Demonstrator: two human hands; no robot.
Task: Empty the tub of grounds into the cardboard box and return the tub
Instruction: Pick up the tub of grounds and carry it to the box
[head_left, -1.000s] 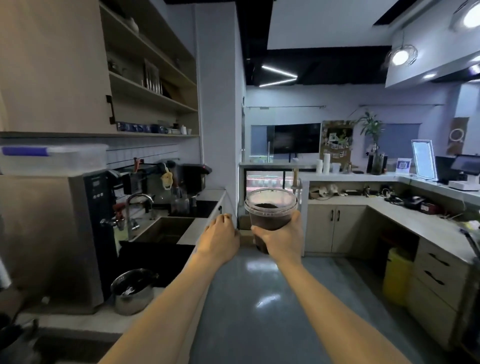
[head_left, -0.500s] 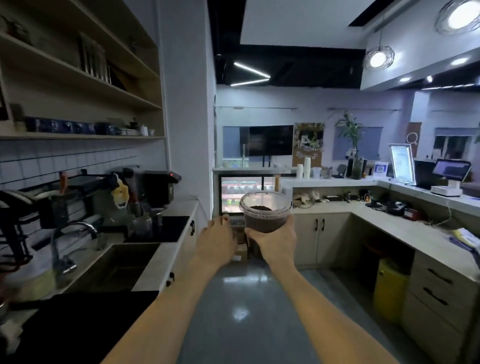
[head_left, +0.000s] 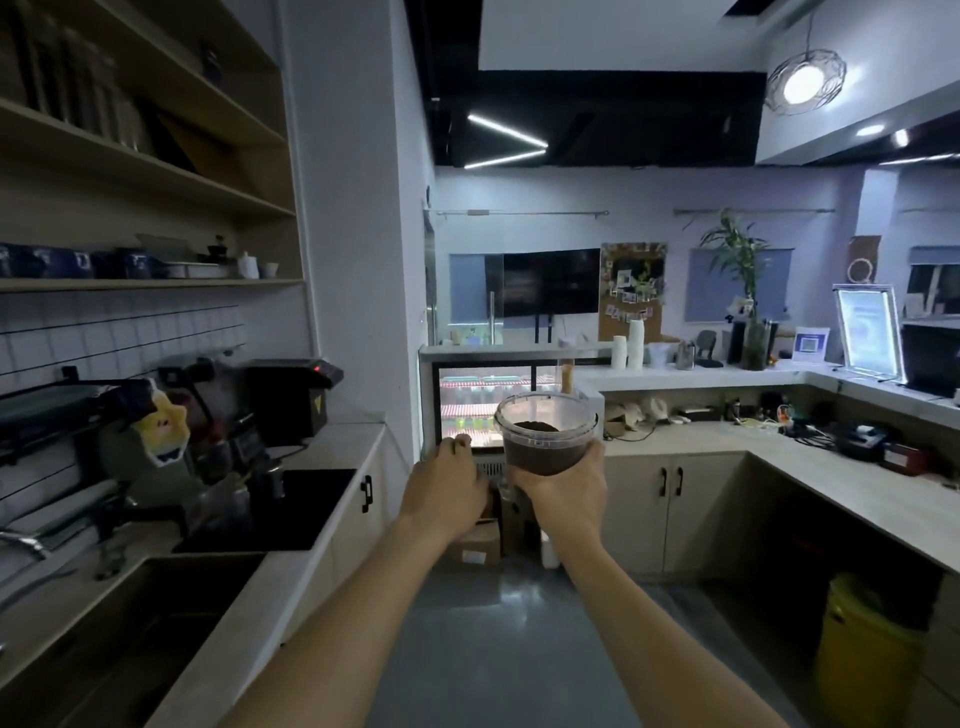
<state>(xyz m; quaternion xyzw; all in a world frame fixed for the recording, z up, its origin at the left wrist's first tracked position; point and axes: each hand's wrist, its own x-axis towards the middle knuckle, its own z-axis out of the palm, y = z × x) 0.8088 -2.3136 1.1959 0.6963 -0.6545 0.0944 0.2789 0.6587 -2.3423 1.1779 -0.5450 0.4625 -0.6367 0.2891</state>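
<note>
1. As I look out from the head camera, my right hand (head_left: 566, 501) is wrapped around the bottom of the tub (head_left: 545, 437). It holds the tub up in the air, out in front of me.
2. That tub is clear and round, it stands straight up, and it has no lid. I can see dark grounds (head_left: 537, 427) piled inside it.
3. My left hand (head_left: 445, 488) is just beside the tub, on its left. The fingers are curled in with nothing between them. From here I cannot tell if it touches the tub.
4. Down low on the floor (head_left: 498, 660), past my hands, sit brown cardboard boxes (head_left: 475, 545). My hands and wrists hide most of them, so I cannot see if one is open.
5. Behind the tub is a glass fridge (head_left: 483, 405) with bright shelves inside.
6. On my left runs a long counter (head_left: 311, 545) with a sink (head_left: 130, 623) and a black coffee machine (head_left: 288, 395).
7. On my right, another counter goes around the corner. A yellow bin (head_left: 865, 660) stands under it.
</note>
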